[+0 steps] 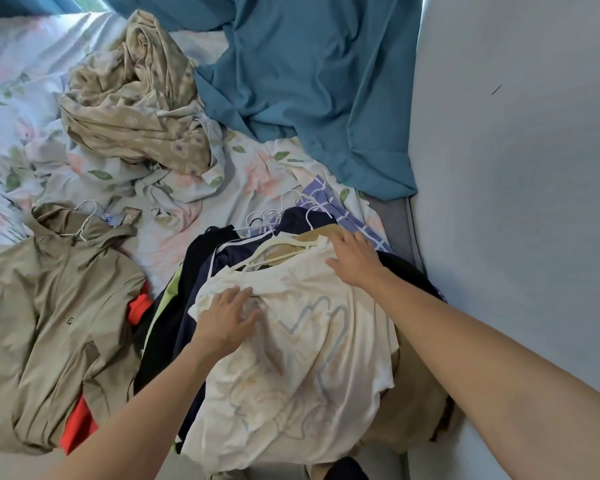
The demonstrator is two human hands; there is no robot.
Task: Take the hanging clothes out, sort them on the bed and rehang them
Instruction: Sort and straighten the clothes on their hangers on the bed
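Observation:
A pile of clothes on white hangers (274, 218) lies on the bed at the right. On top is a cream T-shirt (291, 358) with a pale blue print. My left hand (227, 318) rests flat on its left shoulder with fingers spread. My right hand (355, 259) lies flat on its right shoulder near the collar. Under it are dark navy garments (194, 306) and a tan one (413, 403). To the left lies a khaki hooded jacket (56, 323) on its own hanger, over something orange-red (78, 427).
The bed has a floral sheet (250, 174). A crumpled beige patterned cloth (132, 98) sits at the back. A teal curtain (309, 81) drapes onto the bed at the far right. A pale wall (516, 168) bounds the right side.

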